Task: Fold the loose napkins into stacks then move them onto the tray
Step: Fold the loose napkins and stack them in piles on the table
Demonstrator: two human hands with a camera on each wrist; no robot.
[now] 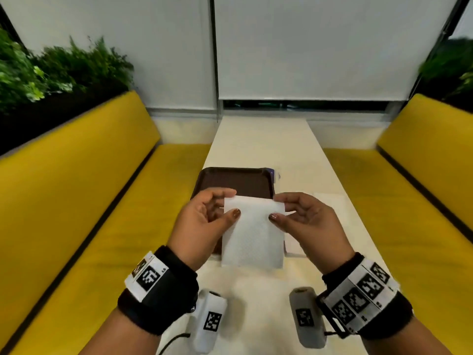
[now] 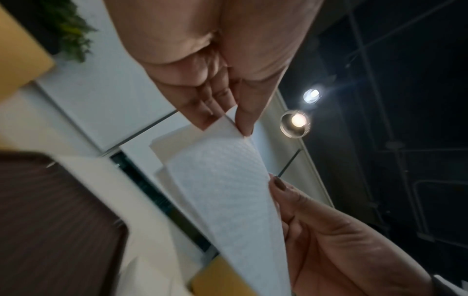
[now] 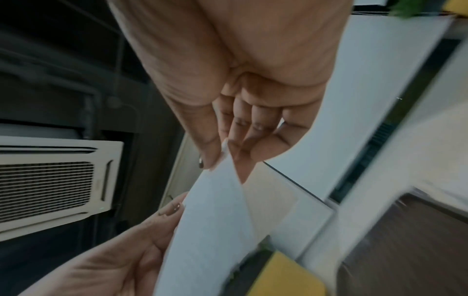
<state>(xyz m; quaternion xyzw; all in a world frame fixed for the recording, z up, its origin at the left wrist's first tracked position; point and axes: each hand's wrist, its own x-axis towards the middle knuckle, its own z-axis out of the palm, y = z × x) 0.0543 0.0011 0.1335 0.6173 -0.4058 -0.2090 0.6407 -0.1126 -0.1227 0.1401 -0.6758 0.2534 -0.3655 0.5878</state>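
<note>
A white embossed napkin (image 1: 252,234) hangs in the air above the table, held up by its top corners. My left hand (image 1: 204,216) pinches the top left corner between thumb and fingers. My right hand (image 1: 302,216) pinches the top right corner the same way. In the left wrist view the napkin (image 2: 222,190) curves down from the thumb. The right wrist view has the napkin (image 3: 210,216) dropping from the pinch. Behind the napkin lies the dark brown tray (image 1: 235,180), its near part hidden. More white napkins (image 1: 330,201) lie flat on the table to the right.
The white table (image 1: 261,139) runs away from me between two yellow benches (image 1: 76,201) (image 1: 409,188). A small purple-edged object (image 1: 275,175) sits at the tray's far right corner. Plants (image 1: 64,65) stand behind the left bench.
</note>
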